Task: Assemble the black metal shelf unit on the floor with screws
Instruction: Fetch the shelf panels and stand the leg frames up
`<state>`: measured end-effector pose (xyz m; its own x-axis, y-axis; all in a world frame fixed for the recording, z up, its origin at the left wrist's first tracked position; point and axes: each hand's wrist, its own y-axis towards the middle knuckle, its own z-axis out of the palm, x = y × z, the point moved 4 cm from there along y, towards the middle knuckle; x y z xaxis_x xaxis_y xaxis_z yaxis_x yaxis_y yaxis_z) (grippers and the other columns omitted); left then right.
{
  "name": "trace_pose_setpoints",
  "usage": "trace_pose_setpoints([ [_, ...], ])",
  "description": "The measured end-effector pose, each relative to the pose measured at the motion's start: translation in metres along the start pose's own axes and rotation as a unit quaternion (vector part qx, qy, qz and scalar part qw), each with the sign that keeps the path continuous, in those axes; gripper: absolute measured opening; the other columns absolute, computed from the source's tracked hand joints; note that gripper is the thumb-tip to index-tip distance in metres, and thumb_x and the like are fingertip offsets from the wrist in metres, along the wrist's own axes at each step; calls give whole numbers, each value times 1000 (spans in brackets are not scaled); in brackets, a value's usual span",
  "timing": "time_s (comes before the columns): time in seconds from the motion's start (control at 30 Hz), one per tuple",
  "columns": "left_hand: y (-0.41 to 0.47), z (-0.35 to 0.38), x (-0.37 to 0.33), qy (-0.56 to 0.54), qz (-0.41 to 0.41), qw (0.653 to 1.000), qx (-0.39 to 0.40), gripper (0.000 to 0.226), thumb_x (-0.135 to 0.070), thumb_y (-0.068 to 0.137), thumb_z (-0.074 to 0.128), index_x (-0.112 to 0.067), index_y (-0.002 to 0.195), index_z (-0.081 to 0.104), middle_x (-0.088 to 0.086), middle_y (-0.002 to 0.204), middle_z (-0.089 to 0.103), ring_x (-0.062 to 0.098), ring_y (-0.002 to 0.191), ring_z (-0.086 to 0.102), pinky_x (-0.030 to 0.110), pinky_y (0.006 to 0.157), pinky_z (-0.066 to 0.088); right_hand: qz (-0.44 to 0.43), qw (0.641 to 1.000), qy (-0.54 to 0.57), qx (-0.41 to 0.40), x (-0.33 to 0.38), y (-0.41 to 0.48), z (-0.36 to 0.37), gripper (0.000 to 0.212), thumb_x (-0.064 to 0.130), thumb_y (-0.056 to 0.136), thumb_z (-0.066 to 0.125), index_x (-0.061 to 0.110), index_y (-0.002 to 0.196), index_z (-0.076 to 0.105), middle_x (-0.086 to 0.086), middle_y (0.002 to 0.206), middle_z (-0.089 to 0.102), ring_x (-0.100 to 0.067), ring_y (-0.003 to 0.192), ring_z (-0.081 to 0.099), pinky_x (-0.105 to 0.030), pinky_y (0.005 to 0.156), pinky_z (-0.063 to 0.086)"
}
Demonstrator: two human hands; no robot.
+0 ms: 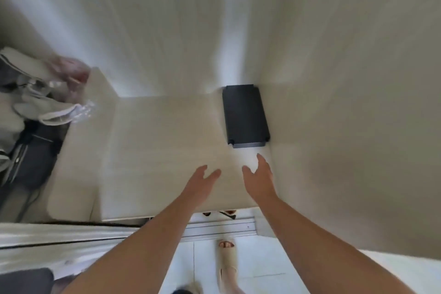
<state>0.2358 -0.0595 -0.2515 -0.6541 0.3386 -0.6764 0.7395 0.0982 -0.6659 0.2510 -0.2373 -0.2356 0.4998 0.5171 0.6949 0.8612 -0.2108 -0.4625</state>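
A black metal shelf panel [245, 116] lies flat on a pale wooden surface [162, 145], close to the wall on the right. Its raised rim and notched corners show at the near edge. My left hand [201, 182] reaches forward over the surface, fingers spread and holding nothing. My right hand [260, 176] is stretched out just short of the panel's near edge, fingers apart and empty. No screws are visible. The picture is blurred by motion.
At the left lie crumpled clear plastic wrap [71, 88], grey fabric [31, 83] and dark parts [33, 155] in a heap. A pale wall [353, 102] rises on the right. Below, a metal door track [219, 228] crosses white tiles, where a foot in a beige sandal [227, 262] stands.
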Motion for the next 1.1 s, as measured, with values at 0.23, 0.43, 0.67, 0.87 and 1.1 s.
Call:
trace_pose_setpoints([
  [0.23, 86, 19, -45, -16, -41, 999, -6, 63, -39, 101, 53, -10, 154, 35, 7, 159, 36, 26, 143, 38, 33, 111, 31, 41, 995, -75, -57, 6, 85, -2, 66, 22, 102, 45, 16, 161, 16, -2, 168, 17, -28, 152, 16, -49, 120, 26],
  [0.43, 150, 37, -67, -37, -50, 998, 8, 64, -40, 98, 55, -8, 151, 40, 8, 154, 42, 30, 139, 43, 40, 113, 35, 50, 983, -175, -33, -5, 138, 1, 67, 28, 104, 47, 16, 161, 14, -3, 167, 13, -25, 151, 19, -45, 117, 29],
  [0.67, 178, 55, -75, -74, -86, 994, 3, 27, -31, 97, 59, -12, 80, 51, -1, 70, 46, 18, 65, 44, 25, 57, 34, 67, 988, -140, 2, -15, 163, 4, 66, 28, 106, 46, 10, 161, 16, 0, 169, 10, -19, 154, 16, -36, 119, 26],
  [0.87, 183, 52, -75, -123, -101, 987, -11, 30, -34, 94, 65, -10, 82, 51, 7, 70, 40, 23, 64, 37, 27, 57, 31, 77, 992, -97, -3, -14, 164, 2, 67, 27, 105, 48, 12, 161, 15, -1, 169, 12, -20, 154, 17, -38, 121, 25],
  [1.1, 183, 44, -77, -164, -95, 982, 23, 27, -24, 94, 68, -8, 115, 64, 5, 98, 57, 24, 84, 61, 31, 76, 41, 85, 995, -49, -5, -8, 163, -4, 68, 26, 104, 53, 11, 161, 18, -4, 168, 17, -21, 154, 18, -35, 121, 22],
])
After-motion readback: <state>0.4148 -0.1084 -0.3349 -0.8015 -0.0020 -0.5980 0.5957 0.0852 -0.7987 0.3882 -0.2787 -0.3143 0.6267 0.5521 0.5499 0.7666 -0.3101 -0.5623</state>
